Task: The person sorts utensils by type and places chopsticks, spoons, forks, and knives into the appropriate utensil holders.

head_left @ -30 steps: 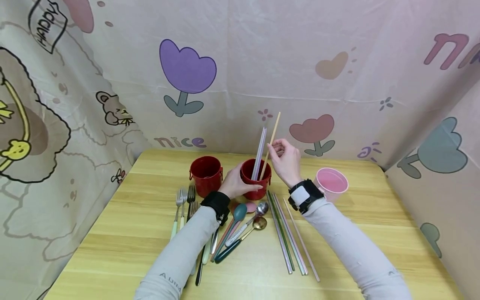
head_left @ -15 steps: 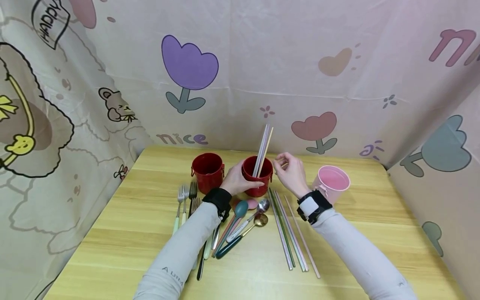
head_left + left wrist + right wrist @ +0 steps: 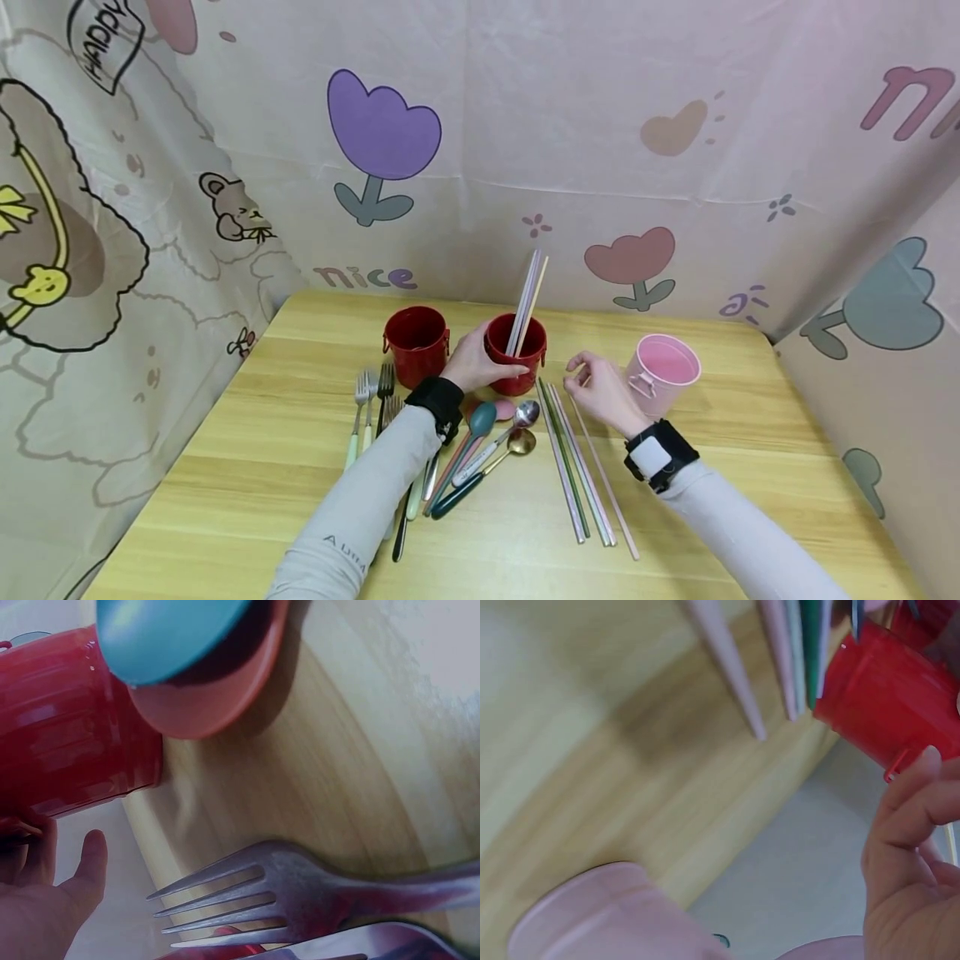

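My left hand (image 3: pixel 480 362) grips the right-hand red bucket (image 3: pixel 517 385), its thumb across the front. Lilac chopsticks (image 3: pixel 522 304) and a pale yellow chopstick (image 3: pixel 534 302) stand in that bucket, leaning right. My right hand (image 3: pixel 602 390) is near the far tips of the loose chopsticks (image 3: pixel 573 467), fingers loosely bent, nothing between them. These chopsticks, in lilac, green and pink, lie side by side on the table. In the right wrist view, the hand (image 3: pixel 911 862) is beside the red bucket (image 3: pixel 900 697), apart from the chopstick ends (image 3: pixel 742 705).
Another red bucket (image 3: pixel 417 367) stands left of my left hand. A pink bucket (image 3: pixel 660 387) is close by my right hand. Several spoons (image 3: pixel 483 418) lie in front of the gripped bucket, with forks (image 3: pixel 362 392) further left, partly behind my left sleeve. A patterned cloth hangs behind the table.
My right hand has let go of the yellow chopstick, which dropped lower into the bucket. It then moved right and down toward the loose chopsticks. My left hand has kept its hold.
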Demonstrator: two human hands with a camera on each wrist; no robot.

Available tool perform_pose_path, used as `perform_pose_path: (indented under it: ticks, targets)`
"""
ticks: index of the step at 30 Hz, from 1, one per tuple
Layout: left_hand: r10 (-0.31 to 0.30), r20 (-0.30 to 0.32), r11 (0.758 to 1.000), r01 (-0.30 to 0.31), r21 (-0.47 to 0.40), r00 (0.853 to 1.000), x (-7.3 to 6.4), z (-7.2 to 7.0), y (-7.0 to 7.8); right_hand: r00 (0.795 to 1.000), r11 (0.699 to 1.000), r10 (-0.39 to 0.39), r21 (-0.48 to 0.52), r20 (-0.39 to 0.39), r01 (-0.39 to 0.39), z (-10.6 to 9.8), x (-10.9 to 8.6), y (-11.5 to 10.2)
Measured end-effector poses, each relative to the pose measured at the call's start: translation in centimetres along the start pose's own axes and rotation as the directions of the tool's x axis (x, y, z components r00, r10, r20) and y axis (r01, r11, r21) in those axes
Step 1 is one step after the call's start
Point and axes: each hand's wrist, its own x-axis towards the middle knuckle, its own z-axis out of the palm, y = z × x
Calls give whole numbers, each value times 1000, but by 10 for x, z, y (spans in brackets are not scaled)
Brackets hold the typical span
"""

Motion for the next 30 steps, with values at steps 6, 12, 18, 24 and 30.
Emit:
perform_pose_path:
  ticks: [6,12,18,24,30]
  targets:
    - [-6,12,1000,6,1,1000,4,0,0,998,997,7,-73,54,-3,-5,-16,11]
    - [12,5,1000,-12,3,1000,5,0,0,996,993,13,-118,94,-2,-6,-29,24]
    - [11,9,1000,-11,3,1000,5,1,-1,992,985,32,-172,122,-10,-4,-41,31]
    - [3,0,1000,-3,4,1000,3,1,-1,988,986,57,-166,143,-33,-4,-49,32]
    - [-12,-3,1000,12,-10,1000,2,2,-3,982,985,79,-164,173,-50,0,-56,32]
